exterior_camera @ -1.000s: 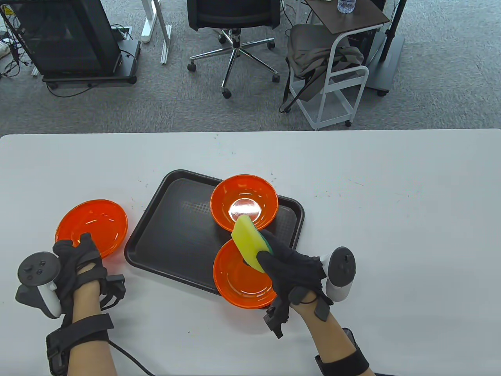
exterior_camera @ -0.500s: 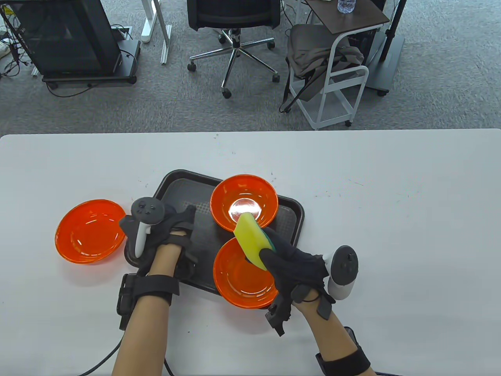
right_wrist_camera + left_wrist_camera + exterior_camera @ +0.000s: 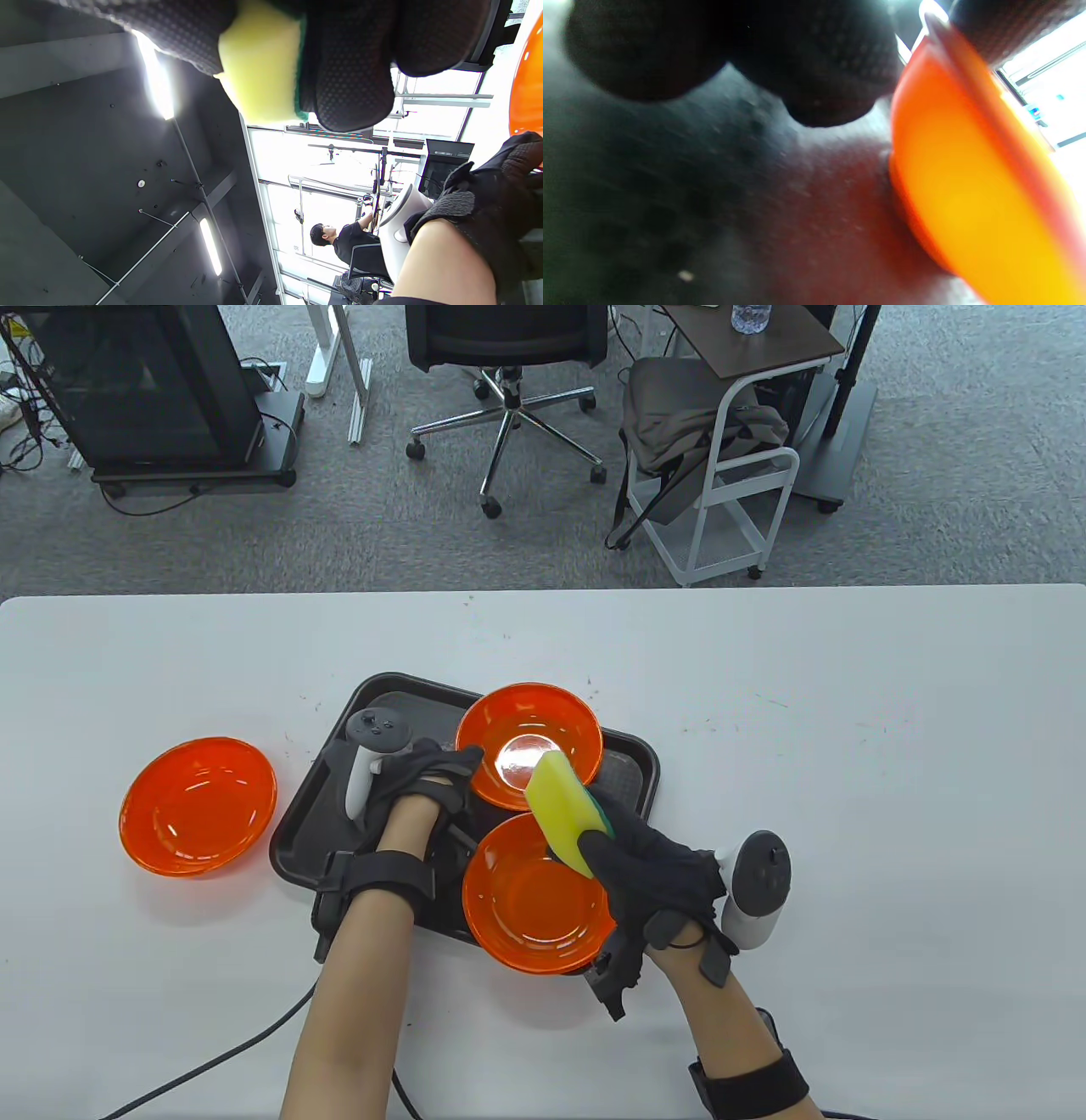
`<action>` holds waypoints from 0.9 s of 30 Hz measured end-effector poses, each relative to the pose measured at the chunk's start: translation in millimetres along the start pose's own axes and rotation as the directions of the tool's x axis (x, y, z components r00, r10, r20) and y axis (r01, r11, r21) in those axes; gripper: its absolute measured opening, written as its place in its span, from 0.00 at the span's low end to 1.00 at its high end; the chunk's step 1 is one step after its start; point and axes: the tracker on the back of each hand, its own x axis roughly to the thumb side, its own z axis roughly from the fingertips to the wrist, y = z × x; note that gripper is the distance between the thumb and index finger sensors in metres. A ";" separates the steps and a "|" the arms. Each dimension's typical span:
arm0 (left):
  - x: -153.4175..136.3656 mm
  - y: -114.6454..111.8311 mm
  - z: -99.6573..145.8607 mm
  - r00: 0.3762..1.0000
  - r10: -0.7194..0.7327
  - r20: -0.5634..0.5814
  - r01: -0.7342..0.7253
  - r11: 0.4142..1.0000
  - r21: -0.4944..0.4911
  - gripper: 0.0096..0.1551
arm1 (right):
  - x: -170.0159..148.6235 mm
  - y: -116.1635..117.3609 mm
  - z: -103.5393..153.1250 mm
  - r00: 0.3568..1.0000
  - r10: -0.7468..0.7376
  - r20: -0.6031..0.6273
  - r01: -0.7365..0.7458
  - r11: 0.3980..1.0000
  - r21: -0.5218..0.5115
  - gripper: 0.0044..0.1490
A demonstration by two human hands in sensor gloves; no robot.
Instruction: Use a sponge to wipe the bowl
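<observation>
Sponge (image 3: pixel 564 813) (yellow, green backing) pinched in right hand (image 3: pixel 653 882), tilted over the near bowl (image 3: pixel 539 899). Left hand (image 3: pixel 428 780) on tray (image 3: pixel 373 823), fingers at far bowl's (image 3: pixel 530 738) 9 o'clock rim; grip unclear. Bowls: three, third (image 3: pixel 198 806) on surface (image 3: pixel 848 780). Right wrist view alone shows a distant person (image 3: pixel 339 241).

We count three orange bowls: one bowl on the table at the left (image 3: pixel 198 806), a far bowl on the tray (image 3: pixel 509 729) and a near bowl at the tray's front edge (image 3: pixel 530 903). We see one black tray (image 3: pixel 339 814), one yellow-and-green sponge (image 3: pixel 564 814) and one white table (image 3: pixel 848 772). We count two gloved hands, the left hand (image 3: pixel 420 780) and the right hand (image 3: pixel 653 878), and beyond the table one office chair (image 3: pixel 507 356) and one white cart (image 3: pixel 734 466).
</observation>
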 end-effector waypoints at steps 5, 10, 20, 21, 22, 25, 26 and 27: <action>0.1 -3.4 -6.7 0.998 0.063 0.011 -0.062 0.997 -0.049 0.47 | -0.9 0.2 0.4 1.000 0.014 -0.006 -0.014 1.000 0.003 0.33; 0.9 -4.3 -10.1 0.995 0.097 0.019 -0.096 0.994 -0.042 0.38 | -0.9 -0.3 0.4 1.000 0.022 -0.005 -0.022 1.000 0.002 0.33; 8.1 15.4 18.7 0.985 0.078 0.154 -0.089 0.994 0.064 0.32 | -0.9 -1.0 0.4 1.000 0.020 -0.008 -0.020 1.000 -0.006 0.33; 7.8 21.0 26.4 0.981 0.084 0.175 -0.099 0.992 0.078 0.32 | -1.3 0.1 0.6 1.000 0.016 -0.010 -0.016 1.000 -0.002 0.33; 7.1 25.5 33.8 0.977 0.091 0.193 -0.110 0.990 0.092 0.32 | -1.5 1.2 0.9 1.000 0.013 -0.012 -0.013 1.000 0.000 0.33; 2.5 37.6 58.2 0.962 0.122 0.244 -0.153 0.982 0.113 0.32 | -0.9 4.8 1.9 1.000 0.023 -0.010 -0.023 1.000 0.013 0.33; 0.1 41.4 69.4 0.956 0.124 0.267 -0.164 0.978 0.131 0.32 | -0.4 5.9 2.1 1.000 0.029 -0.007 -0.029 0.999 0.018 0.33; -2.0 44.3 78.4 0.951 0.123 0.285 -0.170 0.974 0.147 0.32 | -0.1 6.7 2.2 0.999 0.035 -0.004 -0.035 0.999 0.021 0.33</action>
